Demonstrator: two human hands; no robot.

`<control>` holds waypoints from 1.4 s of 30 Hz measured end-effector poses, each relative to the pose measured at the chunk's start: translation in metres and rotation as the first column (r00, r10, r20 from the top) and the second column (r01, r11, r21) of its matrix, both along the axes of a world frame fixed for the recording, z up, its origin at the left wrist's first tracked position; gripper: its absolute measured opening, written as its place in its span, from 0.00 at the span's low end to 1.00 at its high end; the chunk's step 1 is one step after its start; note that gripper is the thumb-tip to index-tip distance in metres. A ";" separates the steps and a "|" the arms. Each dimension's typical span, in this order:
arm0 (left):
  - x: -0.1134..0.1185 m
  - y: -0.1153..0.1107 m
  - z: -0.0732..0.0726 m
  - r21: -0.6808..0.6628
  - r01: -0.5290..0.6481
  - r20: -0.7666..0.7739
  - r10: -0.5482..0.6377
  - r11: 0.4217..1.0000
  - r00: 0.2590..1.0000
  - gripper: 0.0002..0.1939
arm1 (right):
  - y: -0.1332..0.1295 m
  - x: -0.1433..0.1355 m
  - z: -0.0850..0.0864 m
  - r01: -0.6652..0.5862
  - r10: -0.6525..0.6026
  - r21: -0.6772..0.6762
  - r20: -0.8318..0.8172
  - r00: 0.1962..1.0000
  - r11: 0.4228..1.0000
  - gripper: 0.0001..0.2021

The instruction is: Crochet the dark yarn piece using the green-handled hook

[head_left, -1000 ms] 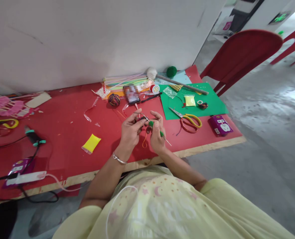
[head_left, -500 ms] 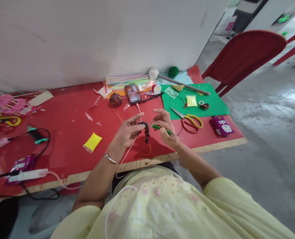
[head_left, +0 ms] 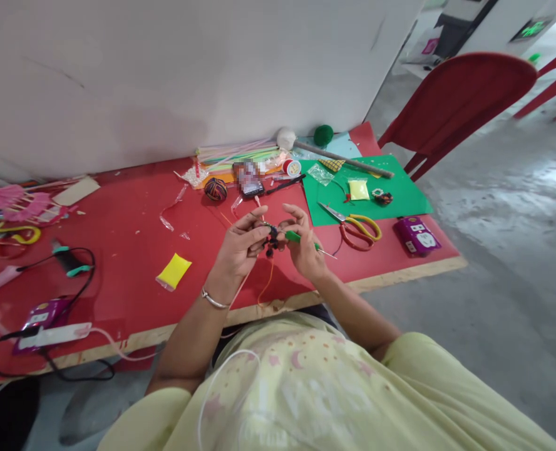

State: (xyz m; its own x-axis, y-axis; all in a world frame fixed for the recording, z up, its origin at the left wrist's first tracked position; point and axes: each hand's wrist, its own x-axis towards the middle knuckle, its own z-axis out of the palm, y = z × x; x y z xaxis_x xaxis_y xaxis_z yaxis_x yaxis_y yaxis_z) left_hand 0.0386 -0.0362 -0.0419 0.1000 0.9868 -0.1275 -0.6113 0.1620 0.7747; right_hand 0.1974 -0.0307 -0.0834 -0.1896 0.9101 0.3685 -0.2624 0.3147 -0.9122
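Observation:
Between my hands, above the red table, is a small dark multicoloured crochet piece (head_left: pixel 272 235). My left hand (head_left: pixel 240 247) pinches it between thumb and fingers. A green-handled crochet hook (head_left: pixel 297 237) lies in my right hand (head_left: pixel 303 244), its fingers curled around the handle and its metal end sticking out to the right. The hook's working tip is hidden at the crochet piece. An orange yarn tail (head_left: pixel 268 285) hangs below the work. Behind my left hand sits a ball of dark multicoloured yarn (head_left: pixel 215 189), with a thin strand running toward my hands.
Yellow-and-red scissors (head_left: pixel 360 230) lie right of my hands, by a green sheet (head_left: pixel 325 210). A purple box (head_left: pixel 417 236) stands at the right edge. A phone (head_left: pixel 248 178) lies behind my hands; a yellow packet (head_left: pixel 175 270) and cables (head_left: pixel 90 275) are on the left.
My right hand has moved left and closer to my left hand, bringing the hook up to the crochet piece. The crochet piece has shifted slightly and looks more bunched between the fingers.

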 end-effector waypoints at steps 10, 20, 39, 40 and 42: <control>0.003 -0.002 0.005 -0.159 0.054 0.016 -0.052 0.986 0.999 0.24 | 0.000 -0.002 0.000 0.170 -0.201 0.179 0.169 0.965 0.969 0.33; -0.019 0.000 0.010 -0.156 0.088 -0.129 -0.108 0.984 0.986 0.23 | 0.020 0.041 -0.005 -0.051 -0.126 0.446 0.359 0.925 0.894 0.22; -0.031 0.013 0.016 -0.246 0.231 -0.309 -0.303 0.941 0.902 0.23 | 0.034 0.070 0.028 -0.368 -0.166 0.618 0.636 0.753 0.695 0.13; -0.031 0.013 0.015 -0.247 0.243 -0.310 -0.314 0.938 0.897 0.23 | 0.034 0.071 0.030 -0.371 -0.159 0.622 0.630 0.761 0.690 0.13; -0.031 0.014 0.014 -0.251 0.265 -0.308 -0.337 0.931 0.890 0.23 | 0.034 0.071 0.032 -0.376 -0.142 0.629 0.617 0.774 0.680 0.14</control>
State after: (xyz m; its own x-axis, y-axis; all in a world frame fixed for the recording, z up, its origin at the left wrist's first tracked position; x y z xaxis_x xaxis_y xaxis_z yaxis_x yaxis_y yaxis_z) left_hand 0.0077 -0.0221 -0.0281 0.3032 0.8670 -0.3955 -0.2131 0.4662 0.8586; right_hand 0.2684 0.0029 -0.0509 -0.6768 0.3811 0.6299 0.1429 0.9073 -0.3953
